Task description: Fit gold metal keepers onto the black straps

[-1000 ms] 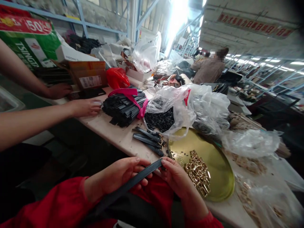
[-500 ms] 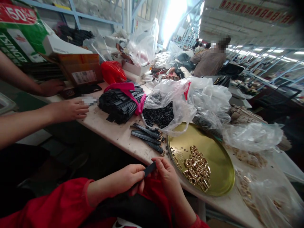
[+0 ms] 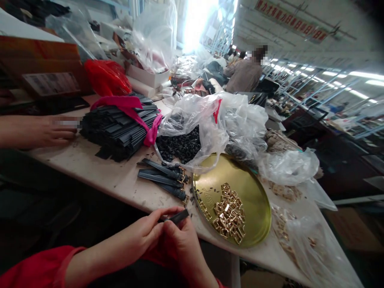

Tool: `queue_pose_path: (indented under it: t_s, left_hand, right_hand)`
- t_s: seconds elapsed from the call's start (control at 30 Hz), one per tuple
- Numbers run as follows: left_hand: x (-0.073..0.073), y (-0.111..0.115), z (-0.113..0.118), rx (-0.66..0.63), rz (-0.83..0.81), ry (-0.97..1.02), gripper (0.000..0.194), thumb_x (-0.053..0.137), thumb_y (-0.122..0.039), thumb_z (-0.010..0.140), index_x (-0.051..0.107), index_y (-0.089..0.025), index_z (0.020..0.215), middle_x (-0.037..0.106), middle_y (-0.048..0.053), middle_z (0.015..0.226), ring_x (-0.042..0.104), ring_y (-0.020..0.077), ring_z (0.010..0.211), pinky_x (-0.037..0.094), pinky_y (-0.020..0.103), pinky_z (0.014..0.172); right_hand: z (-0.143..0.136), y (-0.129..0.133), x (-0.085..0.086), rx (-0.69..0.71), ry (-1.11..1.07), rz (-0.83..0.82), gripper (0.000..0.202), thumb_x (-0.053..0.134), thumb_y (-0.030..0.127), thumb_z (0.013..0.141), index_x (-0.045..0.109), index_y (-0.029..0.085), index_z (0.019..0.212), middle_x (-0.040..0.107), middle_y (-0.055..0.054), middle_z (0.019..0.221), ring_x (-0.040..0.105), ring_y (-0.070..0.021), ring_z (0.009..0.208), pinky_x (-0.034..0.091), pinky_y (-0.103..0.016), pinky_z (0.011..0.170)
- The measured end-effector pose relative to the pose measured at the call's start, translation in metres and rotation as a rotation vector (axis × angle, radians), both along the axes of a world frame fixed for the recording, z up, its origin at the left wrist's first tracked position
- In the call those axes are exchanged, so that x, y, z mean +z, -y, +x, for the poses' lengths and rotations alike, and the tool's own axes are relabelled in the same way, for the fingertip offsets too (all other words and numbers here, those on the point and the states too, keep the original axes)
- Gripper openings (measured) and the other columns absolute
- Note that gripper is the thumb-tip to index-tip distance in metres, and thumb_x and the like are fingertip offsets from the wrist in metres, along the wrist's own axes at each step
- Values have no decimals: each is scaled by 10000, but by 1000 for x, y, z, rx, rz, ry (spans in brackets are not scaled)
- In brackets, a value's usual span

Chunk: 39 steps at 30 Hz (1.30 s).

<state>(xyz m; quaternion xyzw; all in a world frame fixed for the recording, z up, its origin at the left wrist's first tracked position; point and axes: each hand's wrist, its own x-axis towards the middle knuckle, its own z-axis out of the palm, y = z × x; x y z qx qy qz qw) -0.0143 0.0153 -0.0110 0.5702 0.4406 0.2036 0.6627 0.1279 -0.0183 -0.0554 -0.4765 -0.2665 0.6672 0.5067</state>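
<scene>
A dark strap (image 3: 179,216) is pinched between my two hands, just off the table's front edge. My left hand (image 3: 153,230) closes on it from the left, and my right hand (image 3: 181,234) grips it with the thumb on top; part of the strap is hidden by the fingers. Beyond them, several black straps with gold buckles (image 3: 163,179) lie in a small pile. To the right, a round gold tray (image 3: 258,200) holds a heap of gold buckles (image 3: 231,214). An open plastic bag holds many small black loops (image 3: 180,146).
A bundle of black straps (image 3: 117,128) tied with a pink ribbon (image 3: 151,132) sits at left, beside another person's hand (image 3: 57,132). Plastic bags (image 3: 291,166) crowd the right side. A cardboard box (image 3: 45,72) and red bag (image 3: 106,78) stand farther back.
The view has turned rightward, so the table's things sit farther left. My hands have drawn closer together around the strap, whose end now points up to the right.
</scene>
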Motion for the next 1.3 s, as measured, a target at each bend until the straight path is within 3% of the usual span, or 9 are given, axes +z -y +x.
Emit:
queue_pose_path:
  t_s: [0.1, 0.2, 0.27, 0.43, 0.57, 0.67, 0.8, 1.07, 1.3]
  left_hand:
    - [-9, -5, 0, 22, -39, 84, 261, 540, -382, 804, 610, -216, 993, 639, 17, 837, 579, 171, 818, 435, 200, 732]
    - [-21, -9, -2, 42, -194, 133, 289, 528, -462, 771, 561, -190, 864, 449, -76, 488, 374, 76, 412, 285, 156, 393]
    - [-26, -9, 0, 88, -254, 149, 292, 513, -487, 743, 497, -197, 769, 305, -118, 414, 214, 55, 347, 148, 162, 341]
    - [-23, -1, 9, 54, -202, 39, 250, 446, -446, 749, 427, -205, 684, 371, -95, 420, 249, 65, 353, 148, 174, 337]
    - [-13, 8, 8, -5, -96, -11, 270, 427, -434, 802, 442, -194, 678, 452, -70, 495, 276, 60, 364, 173, 178, 347]
    - [0, 12, 10, 31, 23, -10, 275, 423, -402, 820, 464, -188, 653, 458, -59, 520, 317, 70, 395, 229, 176, 373]
    - [24, 13, 14, 141, 274, 23, 212, 484, -372, 796, 550, -175, 750, 583, -2, 692, 490, 135, 620, 383, 189, 547]
    - [33, 30, -5, 88, 370, -60, 225, 540, -371, 769, 603, -156, 783, 629, 10, 746, 532, 174, 705, 411, 220, 640]
    - [29, 45, 3, 229, 366, 8, 216, 495, -354, 822, 559, -150, 851, 616, 10, 771, 548, 160, 697, 419, 221, 627]
  right_hand:
    - [26, -5, 8, 30, 300, 113, 423, 673, 414, 658, 513, 229, 1003, 575, 1, 792, 530, -150, 668, 413, -272, 623]
    - [82, -12, 22, 24, 1100, 204, 154, 545, 344, 779, 576, 200, 822, 566, -43, 790, 522, -181, 705, 389, -301, 657]
    - [119, -18, 29, 98, 1520, 188, 142, 494, 284, 809, 593, 182, 819, 578, -81, 848, 533, -213, 763, 378, -329, 698]
    - [155, -32, 24, 332, 1799, 140, 88, 533, 204, 771, 590, 178, 833, 593, -85, 863, 546, -212, 769, 380, -309, 688]
    - [147, -34, 24, 149, 1588, 244, 97, 527, 210, 767, 568, 189, 682, 571, -49, 748, 522, -190, 713, 377, -294, 656]
    - [117, -25, 36, 23, 1094, 250, 202, 555, 368, 768, 550, 189, 675, 510, 12, 587, 454, -138, 545, 350, -250, 519]
    - [53, -4, 52, 165, 512, 194, 279, 613, 443, 725, 534, 177, 694, 486, 54, 539, 382, -80, 470, 311, -209, 463]
    - [8, 24, 57, 284, 10, 74, 304, 729, 383, 624, 517, 172, 679, 482, 74, 546, 326, -46, 444, 239, -180, 438]
    - [-15, 32, 48, 30, -95, 132, 328, 730, 395, 633, 471, 194, 649, 462, 74, 558, 388, -66, 496, 328, -186, 503]
